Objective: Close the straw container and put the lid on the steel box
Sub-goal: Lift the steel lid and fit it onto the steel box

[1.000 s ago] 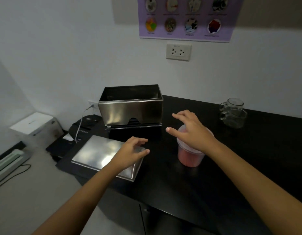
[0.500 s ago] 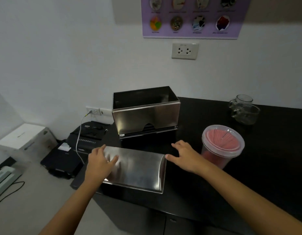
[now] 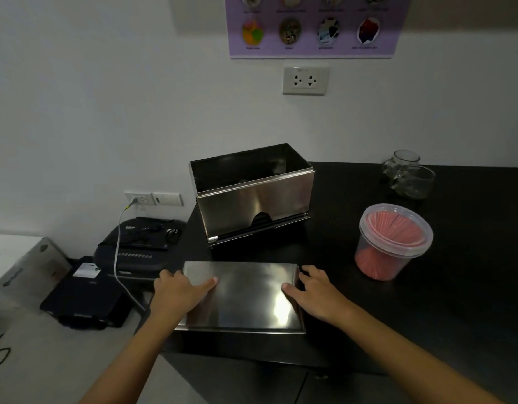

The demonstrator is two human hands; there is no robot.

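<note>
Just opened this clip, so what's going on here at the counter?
A person is gripping the steel lid by its two short ends, left hand on one and right hand on the other. The lid sits at the front edge of the black counter. The steel box behind it stands open, with no lid yet. To the right, the straw container, full of red straws, already has its clear lid on.
</note>
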